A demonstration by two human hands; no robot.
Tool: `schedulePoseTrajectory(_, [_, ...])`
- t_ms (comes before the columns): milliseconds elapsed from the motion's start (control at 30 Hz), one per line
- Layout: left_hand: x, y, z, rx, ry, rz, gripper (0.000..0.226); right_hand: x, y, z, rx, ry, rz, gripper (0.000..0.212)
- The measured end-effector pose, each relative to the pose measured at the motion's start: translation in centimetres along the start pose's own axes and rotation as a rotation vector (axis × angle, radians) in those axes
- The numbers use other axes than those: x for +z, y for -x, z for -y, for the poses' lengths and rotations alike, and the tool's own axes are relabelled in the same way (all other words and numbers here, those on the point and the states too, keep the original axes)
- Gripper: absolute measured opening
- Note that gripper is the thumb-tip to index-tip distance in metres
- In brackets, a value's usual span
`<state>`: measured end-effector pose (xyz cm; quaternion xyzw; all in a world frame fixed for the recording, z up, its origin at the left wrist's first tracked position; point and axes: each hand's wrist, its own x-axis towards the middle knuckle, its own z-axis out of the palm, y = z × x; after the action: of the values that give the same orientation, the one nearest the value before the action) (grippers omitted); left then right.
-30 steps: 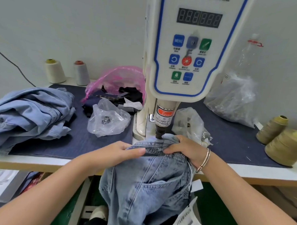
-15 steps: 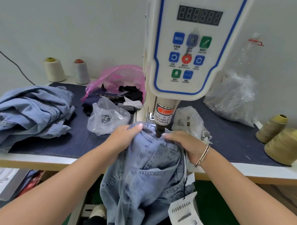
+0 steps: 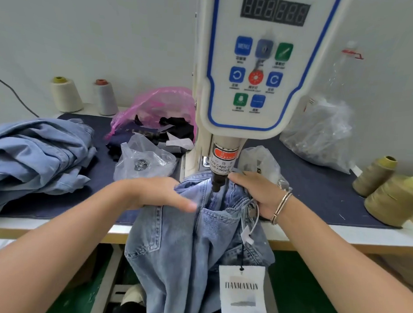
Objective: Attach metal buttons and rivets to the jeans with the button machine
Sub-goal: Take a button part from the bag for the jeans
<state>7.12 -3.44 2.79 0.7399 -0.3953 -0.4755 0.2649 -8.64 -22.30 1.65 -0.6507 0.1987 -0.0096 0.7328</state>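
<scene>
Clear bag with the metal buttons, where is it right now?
Head view, left of the machine column: the clear bag lies on the dark mat, between the denim pile and the column, beyond the left hand.

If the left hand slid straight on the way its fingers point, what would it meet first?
The left hand points rightward across the jeans. It would likely meet the raised denim fold below the machine's punch, then the right hand; depth is uncertain.
</scene>
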Motion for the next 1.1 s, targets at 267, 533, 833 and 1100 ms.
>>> schedulePoseTrajectory(267, [-0.3,0.9,2.0,0.126,0.381,-0.066,0.032,-0.7,1.2,0.8,0.024,0.525,0.264,0.056])
schedulePoseTrajectory(533, [0.3,0.7,1.0,0.171,0.392,-0.104,0.025,-1.8,1.6,0.3,-0.119,0.678,0.075,0.041])
schedulePoseTrajectory(833, [1.6,-0.2,1.1,0.251,0.562,-0.042,0.043,-1.0,0.8,-2.9,-0.307,-0.321,-0.156,0.044])
schedulePoseTrajectory(1100, [2.9,-2.0,2.2,0.219,0.69,-0.036,0.037,-1.0,0.1,-3.8,-0.214,-0.24,-0.312,0.031])
